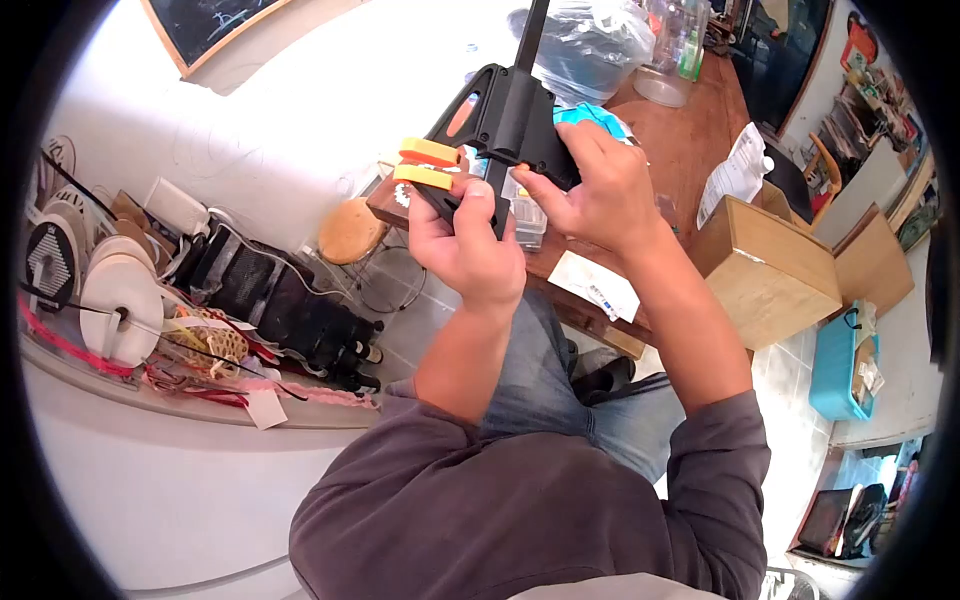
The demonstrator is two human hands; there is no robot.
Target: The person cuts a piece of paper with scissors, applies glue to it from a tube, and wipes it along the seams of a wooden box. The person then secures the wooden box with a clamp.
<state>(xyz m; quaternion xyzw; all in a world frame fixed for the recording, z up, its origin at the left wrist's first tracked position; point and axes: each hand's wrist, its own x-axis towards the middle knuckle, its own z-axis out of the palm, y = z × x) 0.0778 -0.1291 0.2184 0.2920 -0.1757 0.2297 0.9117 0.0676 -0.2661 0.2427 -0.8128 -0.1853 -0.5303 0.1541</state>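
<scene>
A black bar clamp (pixel 517 115) with two orange jaw pads (pixel 430 152) is held up in front of me, its long bar pointing away toward the top. The pads sit close together, with a narrow gap between them. My left hand (pixel 475 240) is closed around the near jaw end, its thumb pressed on the black bar. On the right side of the clamp's body, my right hand (pixel 605 185) is closed, with its thumb near the body's lower edge. Some of its fingers are hidden behind the clamp.
Beyond the clamp is a wooden table (pixel 700 125) with plastic bags (pixel 600 45), a clear jar (pixel 663 85) and a white paper packet (pixel 597 285). A wooden box (pixel 770 265) stands right. At left are a round stool (pixel 352 230) and ribbon spools (pixel 120 305).
</scene>
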